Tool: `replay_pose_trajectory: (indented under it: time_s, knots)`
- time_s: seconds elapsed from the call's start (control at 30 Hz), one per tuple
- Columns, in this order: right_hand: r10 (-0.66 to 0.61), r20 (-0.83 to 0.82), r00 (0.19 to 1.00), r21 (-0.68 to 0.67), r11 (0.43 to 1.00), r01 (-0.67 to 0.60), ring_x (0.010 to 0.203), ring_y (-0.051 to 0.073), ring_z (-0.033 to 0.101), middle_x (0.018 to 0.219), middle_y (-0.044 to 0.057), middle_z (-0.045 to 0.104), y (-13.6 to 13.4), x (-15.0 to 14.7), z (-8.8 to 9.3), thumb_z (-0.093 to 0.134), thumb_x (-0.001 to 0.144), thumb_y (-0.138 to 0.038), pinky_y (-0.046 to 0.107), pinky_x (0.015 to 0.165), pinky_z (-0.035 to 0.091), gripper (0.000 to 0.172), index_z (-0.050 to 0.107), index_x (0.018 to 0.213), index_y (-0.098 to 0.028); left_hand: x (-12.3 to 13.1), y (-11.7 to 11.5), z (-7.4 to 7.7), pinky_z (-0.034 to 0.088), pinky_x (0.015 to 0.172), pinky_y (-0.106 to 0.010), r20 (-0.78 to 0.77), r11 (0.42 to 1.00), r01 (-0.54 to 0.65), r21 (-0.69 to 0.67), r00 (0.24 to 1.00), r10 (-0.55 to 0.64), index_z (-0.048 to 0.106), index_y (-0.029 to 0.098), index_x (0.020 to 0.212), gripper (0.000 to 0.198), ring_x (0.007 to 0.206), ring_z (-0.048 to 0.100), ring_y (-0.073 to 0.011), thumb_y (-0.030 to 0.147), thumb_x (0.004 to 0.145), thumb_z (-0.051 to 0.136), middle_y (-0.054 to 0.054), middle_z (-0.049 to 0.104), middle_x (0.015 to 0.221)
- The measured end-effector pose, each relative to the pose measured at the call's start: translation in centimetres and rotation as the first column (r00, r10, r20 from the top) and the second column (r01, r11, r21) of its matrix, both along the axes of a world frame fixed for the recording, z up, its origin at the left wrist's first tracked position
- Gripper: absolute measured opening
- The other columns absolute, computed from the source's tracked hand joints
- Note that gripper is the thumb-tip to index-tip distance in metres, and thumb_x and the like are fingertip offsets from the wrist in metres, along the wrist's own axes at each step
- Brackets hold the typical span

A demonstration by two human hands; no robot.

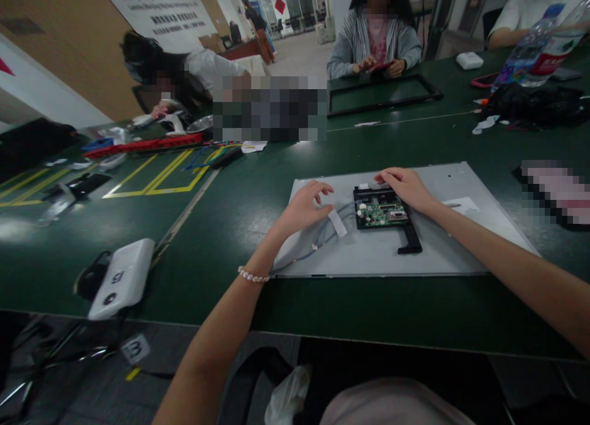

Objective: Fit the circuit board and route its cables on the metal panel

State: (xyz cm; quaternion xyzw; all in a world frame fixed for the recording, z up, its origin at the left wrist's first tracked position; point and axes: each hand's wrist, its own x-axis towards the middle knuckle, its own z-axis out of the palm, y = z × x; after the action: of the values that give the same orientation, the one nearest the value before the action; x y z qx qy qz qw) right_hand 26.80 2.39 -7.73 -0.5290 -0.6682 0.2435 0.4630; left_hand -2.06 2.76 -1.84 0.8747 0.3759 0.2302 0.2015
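A flat grey panel (pixel 442 253) lies on the green table. On it sits a black bracket (pixel 413 237) holding a green circuit board (pixel 380 213). Blue-grey cables (pixel 304 253) run from the board's left side across the panel, with a white label (pixel 337 222) on them. My left hand (pixel 308 208) is over the panel's left part, its fingers curved and apart, beside the label. At the bracket's top right, my right hand (pixel 404 188) rests with bent fingers near its upper edge; whether it grips anything is hidden.
A white device (pixel 123 280) lies at the table's left front edge. A black frame (pixel 387 101) lies across from me, before a seated person. Bottles (pixel 530 53) and a phone (pixel 560 191) are on the right. Wires and a red strip (pixel 142 146) lie far left, near another person.
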Motion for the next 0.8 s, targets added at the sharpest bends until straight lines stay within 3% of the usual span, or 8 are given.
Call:
replay_pose_trajectory:
  time_s: [0.1,0.3,0.47,0.8]
  knots:
    - [0.001,0.011,1.000,0.002,1.000,-0.001,0.087,0.025,0.069,0.087,0.007,0.075,0.0,0.0,0.0,0.049,0.091,-0.040,0.040,0.083,0.050,0.033,0.074,0.088,-0.020,0.6,-0.8,0.7,0.046,0.071,-0.027,0.009,0.998,0.052,0.038,0.999,-0.052,0.062,0.018,0.101,0.024,0.079,0.056,-0.0146,0.024,0.077,0.062,-0.004,0.062,0.095]
    - [0.003,0.024,1.000,0.008,1.000,-0.003,0.088,0.025,0.069,0.087,0.007,0.075,0.0,0.1,0.0,0.048,0.091,-0.039,0.039,0.084,0.049,0.033,0.074,0.088,-0.020,1.2,-2.0,1.5,0.042,0.071,-0.028,-0.129,0.970,0.225,-0.096,0.963,-0.236,0.060,0.018,0.097,0.017,0.076,0.054,-0.0139,0.026,0.082,0.059,-0.002,0.059,0.085]
    - [-0.002,0.025,1.000,0.007,1.000,0.002,0.087,0.025,0.069,0.087,0.007,0.075,-0.1,0.0,0.1,0.048,0.091,-0.038,0.040,0.083,0.049,0.032,0.074,0.088,-0.020,1.3,-1.9,0.7,0.041,0.072,-0.030,-0.272,0.977,0.198,-0.082,0.938,-0.213,0.056,0.018,0.104,0.028,0.080,0.053,-0.0175,0.036,0.083,0.060,-0.004,0.056,0.089]
    - [-0.009,0.030,0.999,0.002,1.000,0.009,0.088,0.024,0.068,0.088,0.006,0.075,-0.1,0.0,0.1,0.048,0.091,-0.038,0.039,0.084,0.049,0.032,0.074,0.089,-0.020,1.4,-2.2,0.5,0.041,0.076,-0.033,-0.372,0.989,0.143,-0.045,0.916,-0.149,0.049,0.018,0.111,0.042,0.089,0.054,-0.0221,0.049,0.084,0.057,-0.008,0.055,0.100]
